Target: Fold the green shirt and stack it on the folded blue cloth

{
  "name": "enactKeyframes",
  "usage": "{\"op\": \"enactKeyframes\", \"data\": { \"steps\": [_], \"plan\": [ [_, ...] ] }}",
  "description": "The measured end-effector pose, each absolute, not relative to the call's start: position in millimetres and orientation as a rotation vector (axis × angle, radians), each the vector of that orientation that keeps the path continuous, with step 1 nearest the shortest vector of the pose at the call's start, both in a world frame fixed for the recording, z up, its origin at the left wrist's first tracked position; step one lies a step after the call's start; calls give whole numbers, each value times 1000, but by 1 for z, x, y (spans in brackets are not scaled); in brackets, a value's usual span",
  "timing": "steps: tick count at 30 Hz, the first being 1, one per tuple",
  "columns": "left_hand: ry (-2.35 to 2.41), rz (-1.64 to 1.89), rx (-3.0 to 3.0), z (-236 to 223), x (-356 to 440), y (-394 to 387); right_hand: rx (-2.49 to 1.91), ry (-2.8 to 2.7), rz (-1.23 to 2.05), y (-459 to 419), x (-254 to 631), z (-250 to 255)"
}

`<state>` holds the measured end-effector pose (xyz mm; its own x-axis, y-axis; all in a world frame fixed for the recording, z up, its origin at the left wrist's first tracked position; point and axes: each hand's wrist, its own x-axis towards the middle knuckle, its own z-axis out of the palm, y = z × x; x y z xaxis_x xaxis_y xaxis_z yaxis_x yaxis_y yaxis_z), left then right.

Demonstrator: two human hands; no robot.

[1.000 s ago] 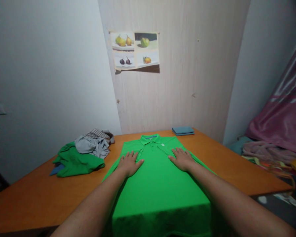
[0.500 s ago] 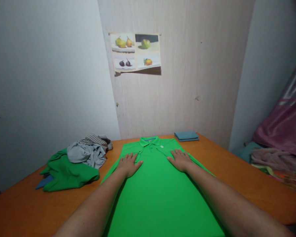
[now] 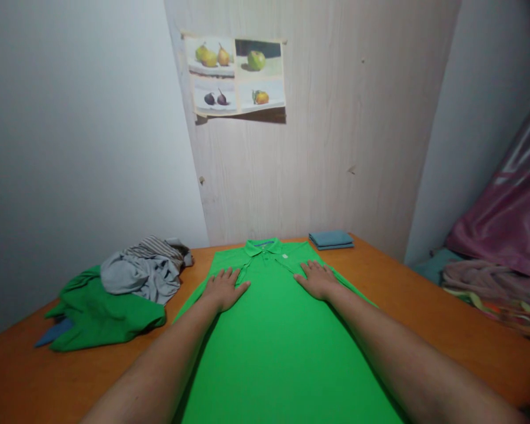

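Observation:
A bright green polo shirt (image 3: 274,341) lies spread out front side up, its collar at the far end and its lower part running out of the frame towards me. My left hand (image 3: 224,290) rests flat on the left side of the chest, fingers apart and pointing away. On the right side of the chest, my right hand (image 3: 318,281) lies palm down with its fingers spread. Neither hand grips the cloth. Small creases run between the hands just below the collar.
The shirt lies on an orange-brown table (image 3: 393,294). To the left is a rumpled pile of green, grey and striped clothes (image 3: 136,280). A folded blue-grey cloth (image 3: 331,239) sits at the back right. Fruit pictures (image 3: 236,76) hang on the wall; pink fabric (image 3: 499,218) is at the far right.
The camera view has shifted slightly, so the wall pictures sit higher and further left. Both hands stay flat on the shirt in about the same places.

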<state>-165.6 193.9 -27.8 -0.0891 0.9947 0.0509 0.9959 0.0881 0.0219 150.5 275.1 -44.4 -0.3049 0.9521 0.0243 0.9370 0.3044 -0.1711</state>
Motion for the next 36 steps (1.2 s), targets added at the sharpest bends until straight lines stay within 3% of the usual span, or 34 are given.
{"op": "enactKeyframes", "data": {
  "steps": [16, 36],
  "plan": [
    [-2080, -313, -2104, -16, -158, 173, -1796, -2389, 189, 230, 175, -25],
    [-2126, -331, -2256, -26, -180, 30, -1869, -2321, 107, 140, 254, -49]
  ]
}}
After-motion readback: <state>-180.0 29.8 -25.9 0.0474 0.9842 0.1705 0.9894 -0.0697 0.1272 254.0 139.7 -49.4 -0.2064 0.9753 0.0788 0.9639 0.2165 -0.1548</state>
